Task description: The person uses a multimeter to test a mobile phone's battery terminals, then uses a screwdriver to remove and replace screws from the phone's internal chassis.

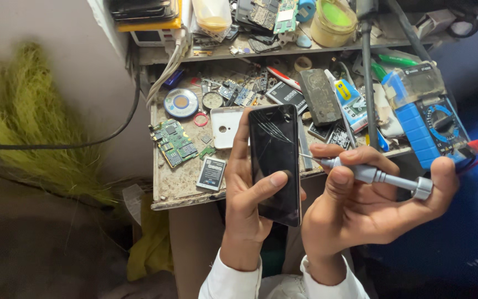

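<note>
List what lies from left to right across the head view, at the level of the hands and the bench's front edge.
Green circuit board → small grey battery pack → left hand holding the cracked black smartphone → right hand gripping the silver metal screwdriver → blue multimeter.

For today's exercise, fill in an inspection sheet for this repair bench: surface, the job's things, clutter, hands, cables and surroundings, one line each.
Surface: small grimy workbench, crowded, with a shelf above.
Job's things: black phone with cracked glass; silver screwdriver, tip at the phone's right edge.
Clutter: green circuit board, white phone back, small battery, blue multimeter, round solder reel, yellow-green tub on the shelf.
Hands: left hand grips the phone, thumb on the screen; right hand holds the screwdriver.
Cables: black cable along the wall; white leads hanging from the shelf.
Surroundings: pale wall, yellow-green fibres at left.
</note>
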